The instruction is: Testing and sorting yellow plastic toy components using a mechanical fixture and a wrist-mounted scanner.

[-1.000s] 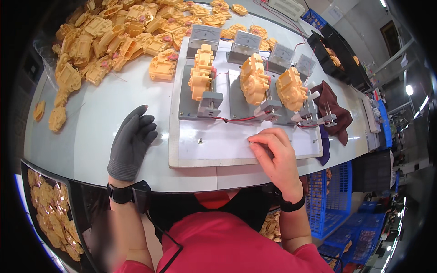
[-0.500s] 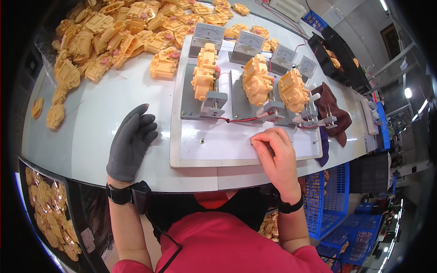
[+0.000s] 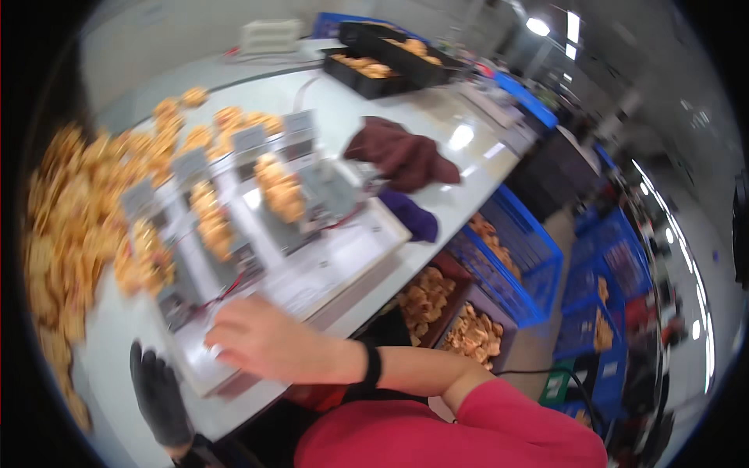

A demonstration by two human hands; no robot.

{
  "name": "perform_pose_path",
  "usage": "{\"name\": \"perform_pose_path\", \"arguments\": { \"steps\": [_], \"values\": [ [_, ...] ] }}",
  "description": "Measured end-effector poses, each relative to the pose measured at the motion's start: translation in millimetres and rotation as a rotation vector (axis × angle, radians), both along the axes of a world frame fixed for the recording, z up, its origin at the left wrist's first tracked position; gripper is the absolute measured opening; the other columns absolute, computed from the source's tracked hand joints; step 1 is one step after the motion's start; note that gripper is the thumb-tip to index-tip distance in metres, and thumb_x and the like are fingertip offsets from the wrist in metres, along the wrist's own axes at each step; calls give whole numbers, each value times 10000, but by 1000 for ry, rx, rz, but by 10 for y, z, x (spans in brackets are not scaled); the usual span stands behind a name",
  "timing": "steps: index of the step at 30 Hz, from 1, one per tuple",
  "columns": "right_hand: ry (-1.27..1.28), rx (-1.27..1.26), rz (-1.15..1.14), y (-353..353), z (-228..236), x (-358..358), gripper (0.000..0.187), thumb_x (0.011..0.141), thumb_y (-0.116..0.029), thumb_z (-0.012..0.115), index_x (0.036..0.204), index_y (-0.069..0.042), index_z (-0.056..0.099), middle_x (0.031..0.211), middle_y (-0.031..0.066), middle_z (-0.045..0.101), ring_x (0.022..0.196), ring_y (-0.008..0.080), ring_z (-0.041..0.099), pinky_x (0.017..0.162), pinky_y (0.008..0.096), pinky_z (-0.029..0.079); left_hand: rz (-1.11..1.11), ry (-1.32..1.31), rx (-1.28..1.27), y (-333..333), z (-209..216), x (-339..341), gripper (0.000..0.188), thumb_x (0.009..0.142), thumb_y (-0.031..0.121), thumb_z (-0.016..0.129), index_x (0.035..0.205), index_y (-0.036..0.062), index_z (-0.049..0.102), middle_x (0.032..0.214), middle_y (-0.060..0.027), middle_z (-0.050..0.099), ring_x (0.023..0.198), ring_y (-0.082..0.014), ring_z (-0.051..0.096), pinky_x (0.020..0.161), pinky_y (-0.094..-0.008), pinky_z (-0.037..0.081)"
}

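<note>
My left hand [image 3: 158, 394], in a dark grey glove, lies beside the left end of a white test board [image 3: 343, 261], fingers stretched and holding nothing. My bare right hand [image 3: 265, 341] reaches across the board's near left part; motion smears its fingers, and a small white spot shows at their tips. On the board, yellow plastic gear housings [image 3: 211, 222] sit in grey metal fixtures, one of them the right-hand housing [image 3: 278, 187]. Behind them stands a row of panel meters [image 3: 193, 165]. Red wires [image 3: 226, 290] run along the fixtures' near side.
A large heap of yellow housings [image 3: 70, 226] covers the table's left. To the right lie a brown cloth [image 3: 402, 156] and a purple cloth [image 3: 409, 216]. Black bins [image 3: 363, 74] stand at the back. Blue crates [image 3: 538, 261] and boxes of parts [image 3: 473, 331] stand below the table's right edge.
The view has swung to the right, so the board sits farther left and slanted. My right hand has moved from the board's right part to its left part, nearer my left hand.
</note>
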State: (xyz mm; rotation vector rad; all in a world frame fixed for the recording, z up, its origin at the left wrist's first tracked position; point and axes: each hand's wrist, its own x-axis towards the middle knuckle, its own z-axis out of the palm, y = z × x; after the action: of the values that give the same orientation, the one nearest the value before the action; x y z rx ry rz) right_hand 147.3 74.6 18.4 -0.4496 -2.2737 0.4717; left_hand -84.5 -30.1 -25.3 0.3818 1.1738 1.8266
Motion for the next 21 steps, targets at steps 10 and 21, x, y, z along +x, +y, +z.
{"name": "perform_pose_path", "arguments": {
  "steps": [10, 21],
  "values": [
    [78, -35, -123, 27, -169, -149, 147, 791, -123, 674, 879, -93, 561, 915, 52, 514, 964, 224, 523, 859, 345, 411, -296, -114, 224, 105, -258, -319, 448, 1014, 118, 425, 1459, 72, 409, 1254, -160, 611, 1084, -278, 602, 974, -388, 470],
    [93, -35, -161, 14, -194, -214, 100, 798, -123, 657, 824, -90, 567, 900, 49, 517, 960, 219, 525, 866, 338, 409, -349, -214, 304, 95, -229, -348, 447, 1020, 115, 399, 1460, 38, 389, 1263, -198, 610, 1101, -292, 613, 969, -400, 482]
  ]
}}
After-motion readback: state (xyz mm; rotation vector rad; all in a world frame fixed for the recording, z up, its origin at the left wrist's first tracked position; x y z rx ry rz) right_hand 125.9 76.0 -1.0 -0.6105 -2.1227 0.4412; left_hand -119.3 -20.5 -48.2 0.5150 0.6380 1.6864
